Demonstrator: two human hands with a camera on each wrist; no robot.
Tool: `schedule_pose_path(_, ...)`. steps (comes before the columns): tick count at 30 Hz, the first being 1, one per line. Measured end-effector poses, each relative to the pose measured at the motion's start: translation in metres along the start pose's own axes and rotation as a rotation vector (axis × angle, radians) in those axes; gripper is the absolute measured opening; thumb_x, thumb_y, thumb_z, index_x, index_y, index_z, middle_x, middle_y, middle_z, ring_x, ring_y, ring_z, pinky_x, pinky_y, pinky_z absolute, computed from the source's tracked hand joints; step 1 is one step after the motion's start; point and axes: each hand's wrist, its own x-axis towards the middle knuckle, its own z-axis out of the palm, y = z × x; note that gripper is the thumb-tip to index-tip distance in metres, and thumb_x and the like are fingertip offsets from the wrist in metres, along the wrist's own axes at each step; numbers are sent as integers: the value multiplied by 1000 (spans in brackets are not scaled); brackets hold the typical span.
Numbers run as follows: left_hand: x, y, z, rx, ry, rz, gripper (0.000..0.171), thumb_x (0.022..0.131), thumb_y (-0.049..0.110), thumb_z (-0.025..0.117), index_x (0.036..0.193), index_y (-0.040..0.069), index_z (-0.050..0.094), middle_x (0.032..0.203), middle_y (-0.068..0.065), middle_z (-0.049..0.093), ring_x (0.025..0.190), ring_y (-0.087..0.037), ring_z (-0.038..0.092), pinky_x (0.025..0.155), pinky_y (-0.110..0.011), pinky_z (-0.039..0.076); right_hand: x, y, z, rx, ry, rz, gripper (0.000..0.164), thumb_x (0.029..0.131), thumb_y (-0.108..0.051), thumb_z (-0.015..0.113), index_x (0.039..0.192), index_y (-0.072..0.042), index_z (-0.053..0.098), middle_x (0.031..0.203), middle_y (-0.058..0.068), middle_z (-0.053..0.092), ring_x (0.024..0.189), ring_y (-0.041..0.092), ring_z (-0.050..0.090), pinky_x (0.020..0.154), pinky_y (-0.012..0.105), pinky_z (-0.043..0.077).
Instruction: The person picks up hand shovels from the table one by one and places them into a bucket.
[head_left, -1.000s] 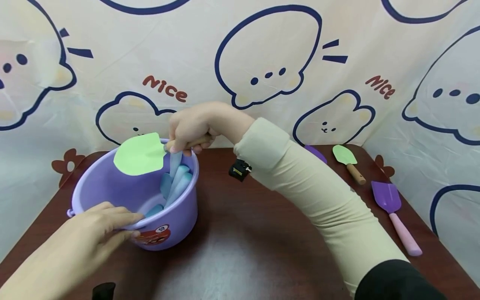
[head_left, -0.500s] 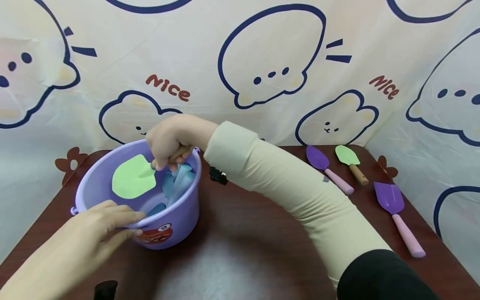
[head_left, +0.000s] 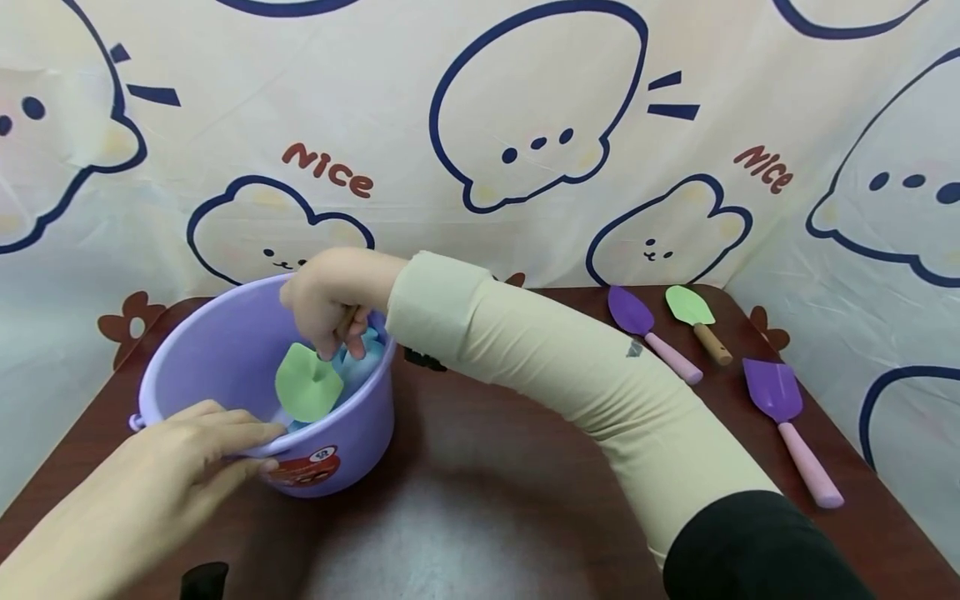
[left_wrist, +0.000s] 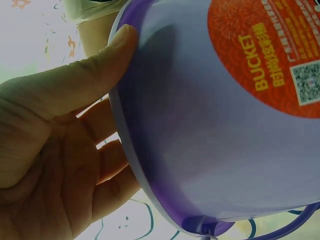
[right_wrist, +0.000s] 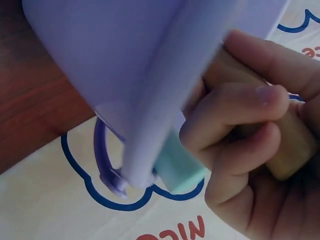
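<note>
A light-purple bucket (head_left: 360, 450) stands at the left of the table. My left hand (head_left: 191, 458) grips its near rim, with the thumb on the outer wall and the fingers inside, as the left wrist view shows. Over the bucket's right half, my right hand (head_left: 326, 300) holds a green trowel, its fingers curled round the wooden handle (right_wrist: 292, 145). The green blade (head_left: 307, 385) points down inside the bucket. Light-blue tools (head_left: 362, 365) lie at the bucket's right inner wall, partly hidden by the blade and hand; a teal handle end (right_wrist: 180, 162) shows behind the rim in the right wrist view.
On the brown table's (head_left: 510, 483) right side lie a purple trowel (head_left: 632, 312) with a pink handle, a smaller green trowel (head_left: 690, 306) with a wooden handle, and a purple square-edged shovel (head_left: 774, 392). A printed curtain (head_left: 420, 108) hangs behind the table.
My right hand has moved down and left into the bucket, lowering the green trowel; its blade has turned from sideways to pointing down. My left hand stays on the rim.
</note>
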Motion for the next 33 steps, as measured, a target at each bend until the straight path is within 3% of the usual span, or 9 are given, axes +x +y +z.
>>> schedule_pose_path(3, -1, 2, -1, 2, 13, 12, 39, 63, 11, 92, 93, 31, 76, 80, 25, 56, 78, 1, 46, 59, -19, 45, 1, -1, 5, 6, -12, -10, 69, 99, -22, 59, 153, -27, 17, 96, 1, 62, 50, 9, 59, 46, 17, 44)
schedule_pose_path(15, -1, 4, -1, -13, 42, 40, 41, 61, 8, 92, 92, 30, 76, 81, 25, 57, 78, 2, 47, 60, -17, 43, 11, -1, 20, -107, -8, -51, 45, 98, -25, 60, 135, -18, 36, 85, 0, 56, 46, 8, 52, 43, 17, 40)
schedule_pose_path(23, 0, 1, -3, 6, 28, 41, 37, 66, 12, 90, 93, 32, 75, 81, 26, 57, 78, 3, 46, 60, -19, 44, 16, -1, 22, -141, 27, -76, 55, 87, -43, 73, 123, -17, 41, 61, -3, 54, 45, 6, 50, 42, 19, 38)
schedule_pose_path(33, 1, 3, -2, -3, 19, 42, 38, 65, 9, 91, 92, 30, 76, 82, 25, 58, 77, 5, 48, 60, -19, 45, 18, -2, 30, -140, 62, -87, 52, 88, -45, 71, 122, -19, 42, 70, -2, 55, 48, 6, 51, 44, 19, 39)
